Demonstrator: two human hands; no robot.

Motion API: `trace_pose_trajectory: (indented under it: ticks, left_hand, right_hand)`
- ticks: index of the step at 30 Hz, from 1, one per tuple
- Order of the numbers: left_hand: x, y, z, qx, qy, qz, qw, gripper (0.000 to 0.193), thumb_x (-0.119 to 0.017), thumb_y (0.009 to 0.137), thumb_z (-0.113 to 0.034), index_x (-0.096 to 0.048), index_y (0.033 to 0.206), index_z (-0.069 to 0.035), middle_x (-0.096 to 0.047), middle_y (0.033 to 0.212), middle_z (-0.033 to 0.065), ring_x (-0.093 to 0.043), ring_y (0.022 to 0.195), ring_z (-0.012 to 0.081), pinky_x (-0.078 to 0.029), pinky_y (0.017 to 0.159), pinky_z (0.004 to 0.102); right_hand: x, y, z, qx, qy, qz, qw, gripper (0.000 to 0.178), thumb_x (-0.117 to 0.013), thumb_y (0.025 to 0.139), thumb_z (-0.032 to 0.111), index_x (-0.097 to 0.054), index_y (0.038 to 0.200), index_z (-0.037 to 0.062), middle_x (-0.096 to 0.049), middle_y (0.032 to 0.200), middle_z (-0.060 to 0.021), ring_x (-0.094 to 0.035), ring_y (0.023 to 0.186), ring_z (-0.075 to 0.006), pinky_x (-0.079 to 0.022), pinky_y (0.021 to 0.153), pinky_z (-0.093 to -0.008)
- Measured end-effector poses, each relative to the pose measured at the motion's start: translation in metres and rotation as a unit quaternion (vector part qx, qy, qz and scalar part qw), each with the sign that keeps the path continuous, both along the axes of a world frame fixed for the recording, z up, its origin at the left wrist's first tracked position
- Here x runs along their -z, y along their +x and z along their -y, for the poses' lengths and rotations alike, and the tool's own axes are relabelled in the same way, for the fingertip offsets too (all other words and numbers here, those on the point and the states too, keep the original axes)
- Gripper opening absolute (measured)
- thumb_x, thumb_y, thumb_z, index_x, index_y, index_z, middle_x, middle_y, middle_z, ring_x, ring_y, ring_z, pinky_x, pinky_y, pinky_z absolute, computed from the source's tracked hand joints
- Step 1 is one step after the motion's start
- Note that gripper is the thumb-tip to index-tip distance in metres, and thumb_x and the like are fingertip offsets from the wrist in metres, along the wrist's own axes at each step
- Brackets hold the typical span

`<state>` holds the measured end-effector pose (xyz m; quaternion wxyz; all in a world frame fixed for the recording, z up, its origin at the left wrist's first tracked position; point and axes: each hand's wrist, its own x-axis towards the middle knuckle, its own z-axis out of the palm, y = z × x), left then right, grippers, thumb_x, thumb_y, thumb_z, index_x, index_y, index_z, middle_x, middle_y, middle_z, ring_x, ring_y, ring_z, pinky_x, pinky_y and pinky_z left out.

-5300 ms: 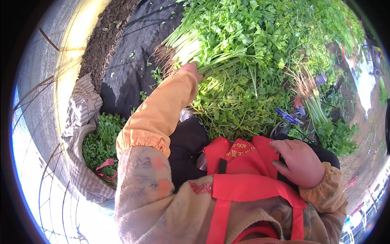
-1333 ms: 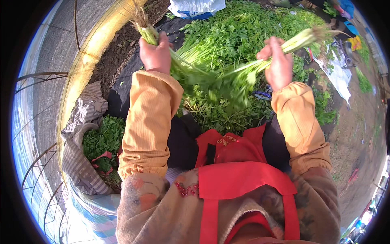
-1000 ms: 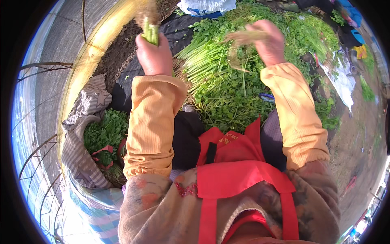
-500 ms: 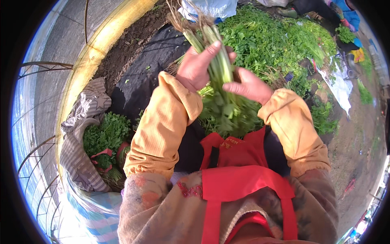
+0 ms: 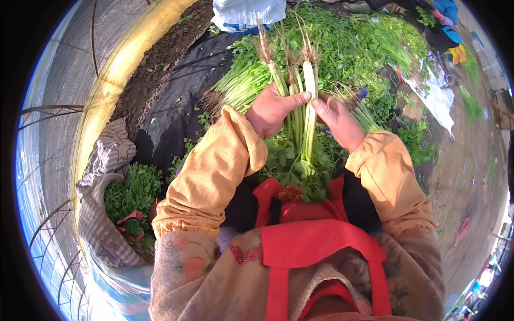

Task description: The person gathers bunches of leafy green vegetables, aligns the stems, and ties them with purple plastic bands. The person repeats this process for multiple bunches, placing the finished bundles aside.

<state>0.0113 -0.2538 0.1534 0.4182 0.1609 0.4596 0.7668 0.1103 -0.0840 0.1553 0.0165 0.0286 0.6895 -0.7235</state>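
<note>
A small bunch of celery (image 5: 309, 128) is held in front of me, its brown roots pointing away and its leaves hanging over my red apron (image 5: 321, 243). My left hand (image 5: 269, 111) is closed round the pale stalks, with the thumb laid across them. On the other side, my right hand (image 5: 340, 122) pinches the thickest stalk between thumb and fingers; its fingertips are partly hidden. Just beyond both hands lies a wide pile of celery (image 5: 342, 45), with loose stalks and roots close to my right hand.
Black ground sheet (image 5: 179, 88) lies at the left, beside bare soil (image 5: 144, 72). A striped cloth (image 5: 104, 214) wraps more leafy greens (image 5: 134, 192). At the far side is a white sack (image 5: 249, 13). Another person's arm (image 5: 445, 10) shows at the far right, near a white sheet (image 5: 431, 99).
The bunch has come nearer and turned more upright, its stalks fanning apart at the root end. My right hand has moved up onto the stalks. The view has shifted slightly.
</note>
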Motion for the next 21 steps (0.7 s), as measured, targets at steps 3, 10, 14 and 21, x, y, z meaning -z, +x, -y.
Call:
trace_pose_trajectory:
  ticks: [3, 10, 14, 21]
  left_hand:
    - [0.005, 0.012, -0.011, 0.054, -0.046, -0.052, 0.996, 0.045, -0.078, 0.093, -0.014, -0.062, 0.135, -0.002, -0.070, 0.122, 0.0068, -0.065, 0.111, 0.0177, -0.051, 0.098, 0.0364]
    - [0.018, 0.020, -0.017, 0.067, -0.021, -0.009, 0.997, 0.041, -0.072, 0.098, -0.014, -0.060, 0.136, -0.003, -0.068, 0.124, 0.0069, -0.065, 0.111, 0.0182, -0.052, 0.098, 0.0367]
    - [0.020, 0.019, -0.017, 0.052, -0.047, 0.017, 0.997, 0.045, -0.072, 0.098, -0.012, -0.057, 0.139, -0.002, -0.070, 0.121, 0.0071, -0.066, 0.109, 0.0164, -0.053, 0.097, 0.0344]
    - [0.011, 0.000, -0.012, -0.114, -0.098, -0.004, 0.989, 0.034, -0.064, 0.104, -0.025, -0.064, 0.116, 0.007, -0.071, 0.109, 0.0162, -0.070, 0.100, 0.0237, -0.060, 0.087, 0.0368]
  right_hand:
    - [0.009, -0.001, -0.008, 0.066, -0.092, -0.053, 0.992, 0.035, -0.064, 0.105, 0.032, -0.065, 0.120, 0.0003, -0.067, 0.107, -0.0015, -0.059, 0.093, -0.0096, -0.049, 0.085, -0.0283]
    - [0.020, 0.002, -0.006, 0.125, -0.163, -0.043, 0.978, 0.018, -0.066, 0.103, 0.019, -0.071, 0.112, 0.0039, -0.069, 0.099, 0.0029, -0.059, 0.086, -0.0053, -0.049, 0.077, -0.0252]
    - [0.019, 0.000, -0.007, 0.126, -0.098, -0.061, 0.985, 0.022, -0.061, 0.105, 0.023, -0.069, 0.111, 0.0032, -0.067, 0.099, 0.0020, -0.056, 0.085, -0.0070, -0.047, 0.079, -0.0260]
    - [0.008, -0.008, -0.038, 0.083, -0.066, -0.006, 0.994, 0.022, -0.061, 0.106, 0.024, -0.063, 0.101, 0.0027, -0.068, 0.090, -0.0054, -0.062, 0.074, -0.0140, -0.053, 0.068, -0.0272]
